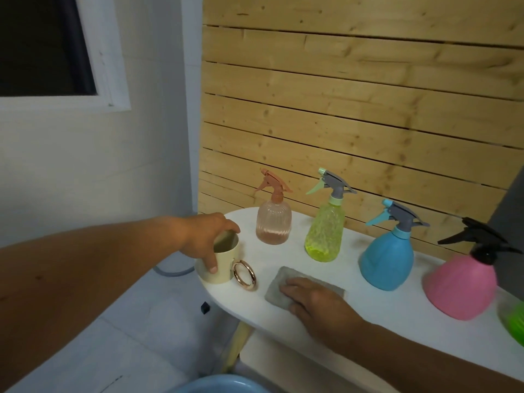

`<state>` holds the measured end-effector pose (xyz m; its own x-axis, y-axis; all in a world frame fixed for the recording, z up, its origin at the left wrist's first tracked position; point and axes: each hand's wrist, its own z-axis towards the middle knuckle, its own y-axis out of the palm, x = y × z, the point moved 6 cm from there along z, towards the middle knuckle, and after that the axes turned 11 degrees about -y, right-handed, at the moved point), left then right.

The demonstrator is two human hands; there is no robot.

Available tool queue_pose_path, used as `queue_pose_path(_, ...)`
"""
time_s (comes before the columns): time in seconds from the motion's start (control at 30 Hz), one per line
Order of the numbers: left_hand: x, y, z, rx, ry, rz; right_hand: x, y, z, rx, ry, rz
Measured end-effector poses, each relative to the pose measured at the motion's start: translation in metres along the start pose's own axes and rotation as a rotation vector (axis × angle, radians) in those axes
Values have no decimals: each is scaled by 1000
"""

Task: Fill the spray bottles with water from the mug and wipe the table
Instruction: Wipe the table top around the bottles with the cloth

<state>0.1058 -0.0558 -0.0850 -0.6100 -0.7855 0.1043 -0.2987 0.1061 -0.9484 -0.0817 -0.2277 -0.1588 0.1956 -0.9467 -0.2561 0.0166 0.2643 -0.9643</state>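
Note:
A cream mug (224, 265) with a gold ring handle stands upright at the left end of the white table (283, 256). My left hand (207, 236) grips it from above, fingers over the rim and thumb down its side. My right hand (314, 302) rests flat on a grey cloth (279, 287) lying on the table in front of the bottles. Behind stand several spray bottles in a row: peach (273, 225), yellow-green (326, 234), blue (388, 259) and pink with a black sprayer (462, 285). All have their spray heads on.
A wooden slat wall (354, 109) runs close behind the bottles. A green object (514, 321) is cut off at the right edge. A blue basin rim (215, 385) shows below the table, with tiled floor and a grey hose (173, 272) at the left.

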Motion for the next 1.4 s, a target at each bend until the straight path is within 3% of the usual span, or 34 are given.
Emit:
queue_pose_path(0.13,5,-19,-6,10,39,-35,9,-3,-5,105,85,102)
queue_pose_path(0.27,16,-70,-18,49,68,-53,13,11,5,27,256,33)
queue_pose_path(0.47,26,-132,-35,107,98,-131,12,-2,58,165,389,128)
queue_pose_path(0.57,30,-146,-42,115,106,-166,-3,1,96,228,368,186)
queue_pose_path(0.67,30,-148,-45,96,115,-193,-26,17,134,249,257,404)
queue_pose_path(0.83,16,-140,-42,102,97,-202,-65,35,163,36,-15,557)
queue_pose_path(1.1,-4,-103,-28,66,46,-145,-56,18,108,-142,-128,621)
queue_pose_path(1.4,18,-33,-14,-39,74,-17,-23,-14,17,-269,-180,697)
